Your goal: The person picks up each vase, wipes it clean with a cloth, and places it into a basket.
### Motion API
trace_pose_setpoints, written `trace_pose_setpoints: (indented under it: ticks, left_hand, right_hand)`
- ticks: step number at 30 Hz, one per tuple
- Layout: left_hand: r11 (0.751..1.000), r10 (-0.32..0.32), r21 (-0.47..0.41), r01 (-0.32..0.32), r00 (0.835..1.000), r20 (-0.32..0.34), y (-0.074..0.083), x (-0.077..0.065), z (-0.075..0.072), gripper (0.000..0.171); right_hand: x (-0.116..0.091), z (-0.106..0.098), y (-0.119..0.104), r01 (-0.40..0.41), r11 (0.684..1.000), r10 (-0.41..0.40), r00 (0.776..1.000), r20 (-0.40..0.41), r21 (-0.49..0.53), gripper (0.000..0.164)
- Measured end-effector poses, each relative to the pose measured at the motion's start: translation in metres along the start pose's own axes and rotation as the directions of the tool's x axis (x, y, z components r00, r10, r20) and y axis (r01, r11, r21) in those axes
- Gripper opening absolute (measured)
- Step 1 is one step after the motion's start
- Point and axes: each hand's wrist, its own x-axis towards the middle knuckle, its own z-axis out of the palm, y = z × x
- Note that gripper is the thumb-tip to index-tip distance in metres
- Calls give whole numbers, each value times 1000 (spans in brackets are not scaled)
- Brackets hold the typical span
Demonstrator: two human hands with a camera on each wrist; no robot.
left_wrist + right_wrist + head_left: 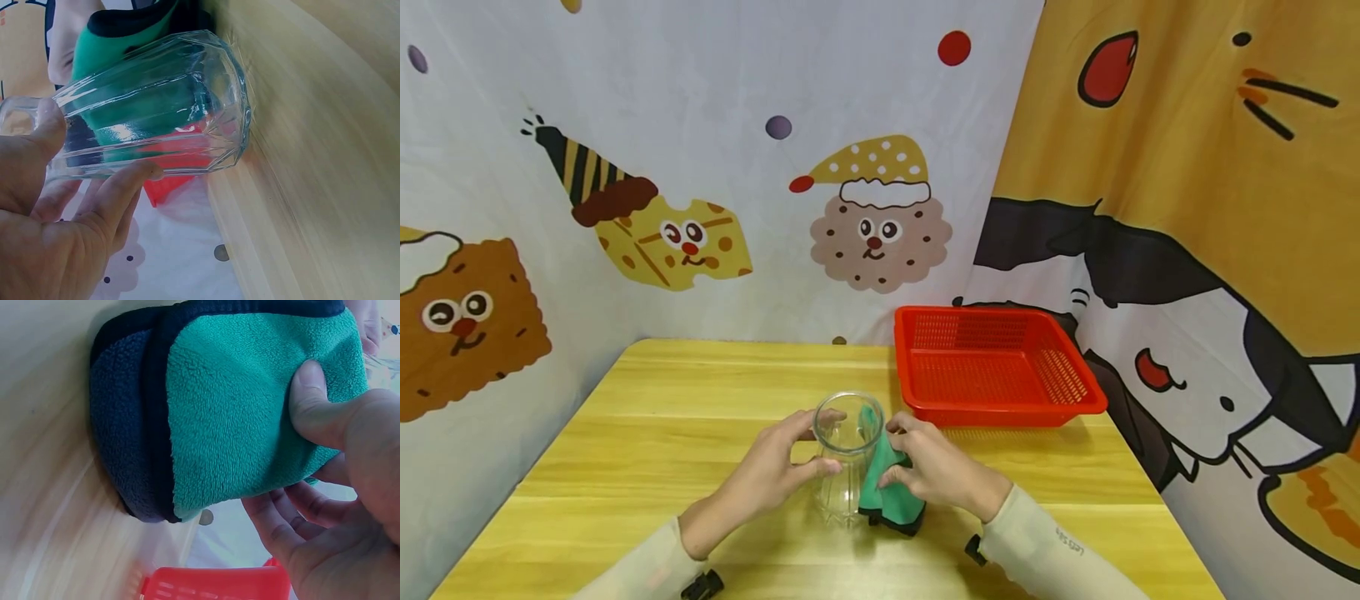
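Observation:
A clear glass cup (842,487) with a faceted body stands roughly upright near the middle of the table. My left hand (767,462) grips its upper side, thumb and fingers curled around it. Close on the cup's right, my right hand (938,467) pinches a folded green towel (891,498) with dark edging. In the right wrist view the towel (231,406) also shows a dark blue layer, with the thumb (312,403) pressed on the green face. Through the glass (150,112) in the left wrist view, green cloth shows. Whether the cup's base touches the table cannot be told.
A red plastic basket (917,410) with slotted sides sits at the table's back right corner. The wooden table (700,392) meets a cartoon-printed curtain (715,158) behind, and another printed curtain (1187,192) hangs on the right.

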Motion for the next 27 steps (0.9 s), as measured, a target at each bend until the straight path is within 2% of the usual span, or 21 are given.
trace_pose_setpoints:
  ticks: [14, 21, 27]
  left_hand:
    - [1000, 2, 12, -2, 1000, 3, -2, 0, 0, 66]
    - [1000, 4, 12, -4, 1000, 6, -2, 0, 0, 65]
    - [1000, -3, 11, 3, 1000, 11, -1, -1, 0, 64]
  right_hand:
    - [-1, 11, 10, 2, 1000, -1, 999, 52, -19, 23]
    - [-1, 18, 13, -37, 996, 47, 993, 113, -86, 26]
    - [-1, 20, 10, -53, 989, 70, 990, 120, -140, 33]
